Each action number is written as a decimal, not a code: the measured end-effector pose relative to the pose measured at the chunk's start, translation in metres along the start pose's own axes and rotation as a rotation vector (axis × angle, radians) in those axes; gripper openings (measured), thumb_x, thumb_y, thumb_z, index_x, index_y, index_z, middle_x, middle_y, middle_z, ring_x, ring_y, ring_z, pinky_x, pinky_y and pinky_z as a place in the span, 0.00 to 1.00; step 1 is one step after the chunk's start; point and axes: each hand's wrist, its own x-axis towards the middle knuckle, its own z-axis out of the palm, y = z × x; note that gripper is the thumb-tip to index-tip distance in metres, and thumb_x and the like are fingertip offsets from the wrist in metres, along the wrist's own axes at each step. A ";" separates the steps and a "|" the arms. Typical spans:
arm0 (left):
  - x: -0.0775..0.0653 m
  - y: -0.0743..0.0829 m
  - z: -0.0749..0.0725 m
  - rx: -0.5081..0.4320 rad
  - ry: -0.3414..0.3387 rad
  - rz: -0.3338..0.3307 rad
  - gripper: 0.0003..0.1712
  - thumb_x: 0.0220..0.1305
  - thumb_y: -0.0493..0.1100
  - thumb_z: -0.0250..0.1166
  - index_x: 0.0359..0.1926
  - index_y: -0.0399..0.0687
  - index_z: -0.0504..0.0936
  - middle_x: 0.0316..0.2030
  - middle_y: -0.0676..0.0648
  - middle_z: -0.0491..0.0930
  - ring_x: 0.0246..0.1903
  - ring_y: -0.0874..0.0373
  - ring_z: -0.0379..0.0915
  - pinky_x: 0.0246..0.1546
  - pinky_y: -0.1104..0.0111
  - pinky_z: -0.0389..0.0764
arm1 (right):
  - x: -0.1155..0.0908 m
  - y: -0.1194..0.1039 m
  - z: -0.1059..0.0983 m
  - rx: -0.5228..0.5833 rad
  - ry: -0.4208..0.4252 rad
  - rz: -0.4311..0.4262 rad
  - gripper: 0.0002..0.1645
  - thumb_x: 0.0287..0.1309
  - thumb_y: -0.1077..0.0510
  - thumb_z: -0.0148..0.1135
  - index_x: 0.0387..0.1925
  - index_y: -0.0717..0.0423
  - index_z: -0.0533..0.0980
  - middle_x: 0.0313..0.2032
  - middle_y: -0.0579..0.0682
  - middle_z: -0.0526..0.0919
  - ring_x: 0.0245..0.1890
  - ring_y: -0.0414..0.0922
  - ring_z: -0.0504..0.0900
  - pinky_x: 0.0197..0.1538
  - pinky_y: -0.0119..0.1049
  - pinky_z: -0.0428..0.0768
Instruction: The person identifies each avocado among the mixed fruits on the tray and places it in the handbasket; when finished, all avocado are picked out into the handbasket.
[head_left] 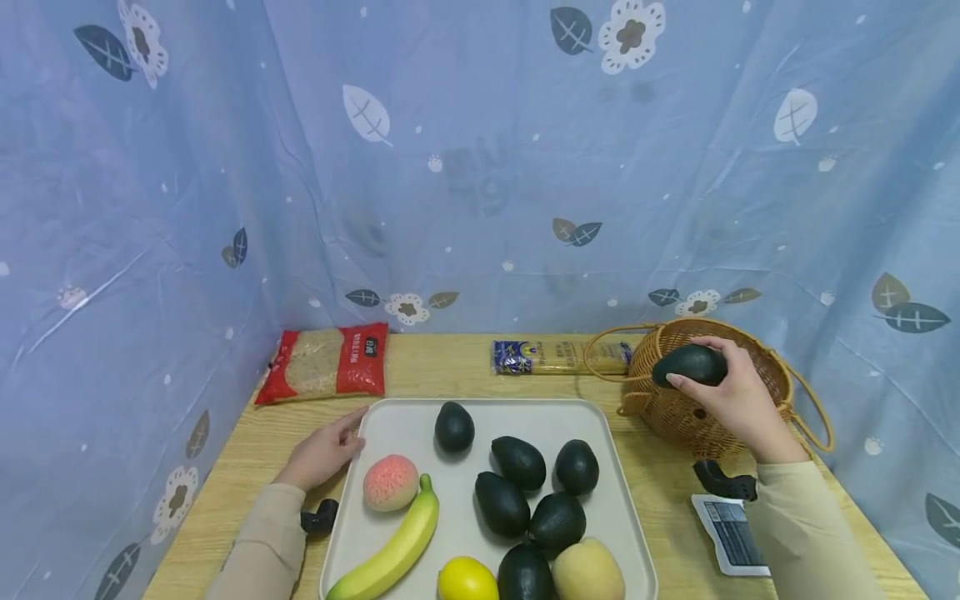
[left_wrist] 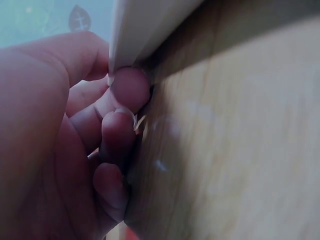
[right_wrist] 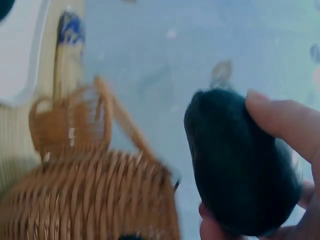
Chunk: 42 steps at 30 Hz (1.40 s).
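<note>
My right hand holds a dark green avocado above the wicker basket, thumb on one side and fingers on the other. The right wrist view shows the same avocado beside the woven wall. At the left edge of the white tray, my left hand grips the rim; the left wrist view has its thumb on one side and a fingertip beneath. On the tray lie several more avocados, a pink peach, a banana, a lemon and a pale yellow round fruit.
A red bag of grain-like food lies at the back left of the wooden table. Behind the tray is a pack of noodles, partly under the basket's handle. A white-and-dark packet sits by the right forearm. Patterned curtains surround the table.
</note>
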 end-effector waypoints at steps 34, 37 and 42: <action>0.002 -0.006 0.007 -0.015 0.011 -0.022 0.35 0.72 0.43 0.66 0.78 0.51 0.69 0.26 0.51 0.72 0.24 0.56 0.67 0.27 0.63 0.67 | 0.024 0.051 -0.001 -0.212 0.089 0.203 0.32 0.73 0.60 0.59 0.69 0.74 0.61 0.62 0.82 0.55 0.42 0.70 0.75 0.36 0.58 0.74; 0.001 -0.005 0.006 -0.014 0.008 -0.023 0.35 0.73 0.43 0.66 0.78 0.50 0.69 0.26 0.51 0.72 0.25 0.56 0.67 0.27 0.63 0.67 | 0.022 0.038 0.004 -0.206 0.178 0.114 0.28 0.73 0.61 0.58 0.67 0.72 0.66 0.61 0.79 0.60 0.51 0.72 0.71 0.43 0.65 0.72; 0.002 -0.003 0.003 -0.016 0.015 -0.018 0.35 0.73 0.42 0.65 0.78 0.50 0.69 0.26 0.51 0.73 0.25 0.56 0.67 0.27 0.63 0.67 | 0.015 0.002 0.025 -0.154 0.279 -0.059 0.20 0.72 0.64 0.60 0.61 0.68 0.74 0.56 0.72 0.67 0.55 0.69 0.67 0.49 0.66 0.66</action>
